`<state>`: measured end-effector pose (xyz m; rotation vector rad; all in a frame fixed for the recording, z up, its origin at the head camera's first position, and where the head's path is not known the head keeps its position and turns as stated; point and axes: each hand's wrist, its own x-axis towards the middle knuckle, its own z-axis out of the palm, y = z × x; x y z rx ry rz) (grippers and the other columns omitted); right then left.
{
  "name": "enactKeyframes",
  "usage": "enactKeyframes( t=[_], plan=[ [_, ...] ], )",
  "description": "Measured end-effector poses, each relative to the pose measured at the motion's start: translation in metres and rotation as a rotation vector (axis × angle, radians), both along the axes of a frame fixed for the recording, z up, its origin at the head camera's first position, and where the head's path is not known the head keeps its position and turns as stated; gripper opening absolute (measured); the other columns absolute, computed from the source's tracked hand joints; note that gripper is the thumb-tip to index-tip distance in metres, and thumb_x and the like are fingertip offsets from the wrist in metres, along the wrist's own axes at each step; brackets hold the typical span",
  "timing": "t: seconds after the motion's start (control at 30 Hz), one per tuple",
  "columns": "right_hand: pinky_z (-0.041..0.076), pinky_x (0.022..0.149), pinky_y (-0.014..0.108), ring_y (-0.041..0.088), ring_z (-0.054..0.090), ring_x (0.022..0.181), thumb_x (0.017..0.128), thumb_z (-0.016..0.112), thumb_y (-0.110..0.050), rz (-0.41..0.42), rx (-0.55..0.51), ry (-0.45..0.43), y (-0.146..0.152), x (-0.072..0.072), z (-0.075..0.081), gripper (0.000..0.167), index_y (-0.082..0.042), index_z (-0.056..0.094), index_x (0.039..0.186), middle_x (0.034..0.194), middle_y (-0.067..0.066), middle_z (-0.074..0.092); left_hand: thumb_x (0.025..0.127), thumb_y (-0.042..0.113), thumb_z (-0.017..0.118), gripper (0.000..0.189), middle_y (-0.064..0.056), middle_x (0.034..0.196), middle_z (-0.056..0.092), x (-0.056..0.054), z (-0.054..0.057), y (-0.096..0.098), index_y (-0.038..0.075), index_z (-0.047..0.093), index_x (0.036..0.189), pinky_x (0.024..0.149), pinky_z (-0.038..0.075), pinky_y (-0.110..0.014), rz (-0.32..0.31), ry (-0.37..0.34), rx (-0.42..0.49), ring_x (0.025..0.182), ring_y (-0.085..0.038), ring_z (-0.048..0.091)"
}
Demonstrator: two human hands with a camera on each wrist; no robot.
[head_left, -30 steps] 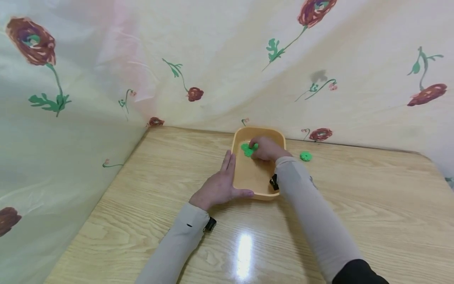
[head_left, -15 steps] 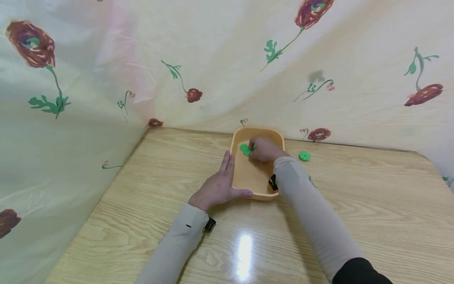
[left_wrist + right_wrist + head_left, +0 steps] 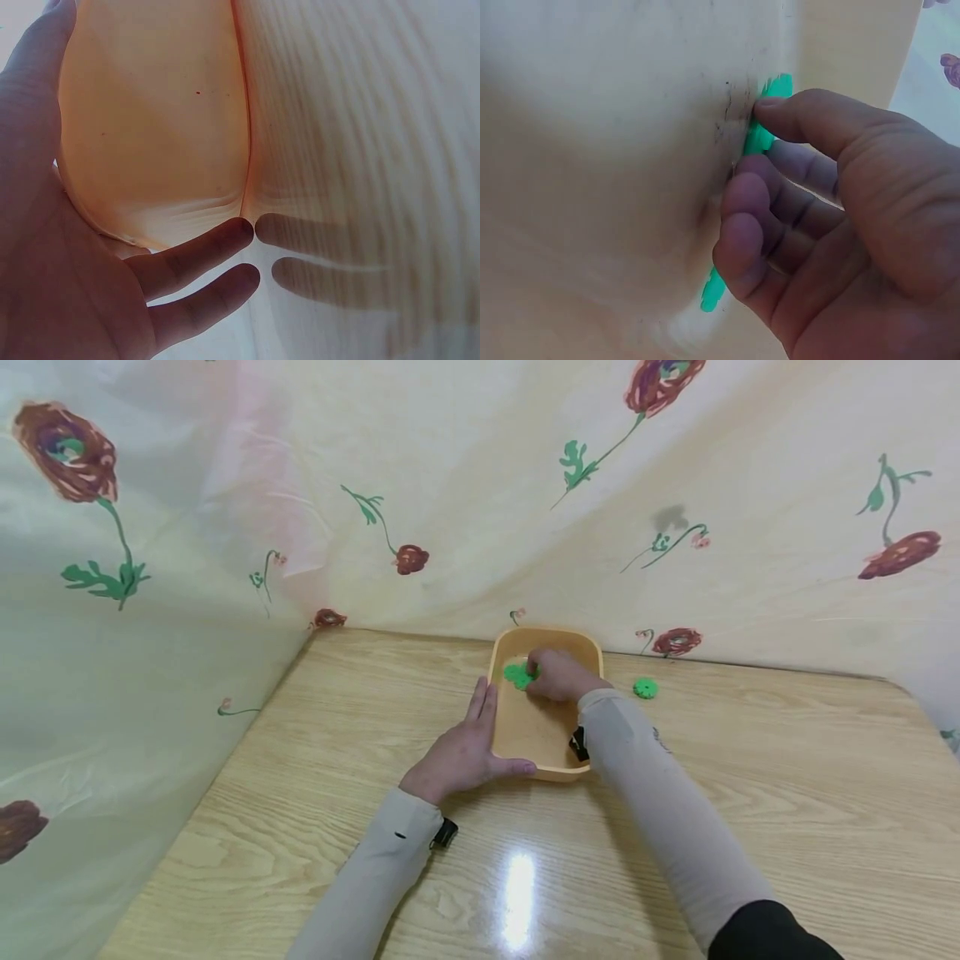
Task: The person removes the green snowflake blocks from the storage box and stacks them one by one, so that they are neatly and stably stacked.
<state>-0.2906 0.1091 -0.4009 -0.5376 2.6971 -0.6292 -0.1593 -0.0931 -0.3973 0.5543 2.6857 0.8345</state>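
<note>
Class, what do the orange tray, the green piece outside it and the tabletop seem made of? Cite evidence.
Orange tray: probably smooth plastic; rounded corners, even colour. Green piece: plastic or foam, perhaps; even colour, finish unclear at this size. Tabletop: wood or laminate, glossy; grain lines, bright reflection.

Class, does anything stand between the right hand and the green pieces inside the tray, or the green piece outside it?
Nothing visible separates the right hand from the green pieces inside; it touches one. Toward the green piece outside, the right wall of the tray stands in the way.
</note>
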Motion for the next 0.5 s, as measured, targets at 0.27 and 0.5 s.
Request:
enactKeyframes(
  t=[0.27,0.5],
  plan=[
    [0.046,0.08,0.039,0.027,0.055,0.087,0.087,0.075,-0.017,-0.008,-0.017,-0.032,-0.003,0.0,0.003,0.028,-0.003,0.061,0.107,0.097,0.011,0.062,0.077,0.076,0.069,0.135,-0.002,0.164,-0.026,-0.001,0.003,0.0,0.008,-0.012,0.161,0.092,0.051,-0.037,0.009,-0.008,0.001,0.119,-0.031,0.059],
    [0.047,0.073,0.036,0.024,0.056,0.081,0.084,0.075,-0.018,0.095,-0.039,-0.013,-0.015,0.004,0.007,0.032,-0.002,0.061,0.108,0.092,0.007,0.062,0.077,0.078,0.067,0.134,-0.001,0.164,-0.027,-0.002,0.002,-0.001,0.007,-0.011,0.161,0.092,0.051,-0.037,0.0,-0.013,-0.003,0.125,-0.034,0.056]
  ],
)
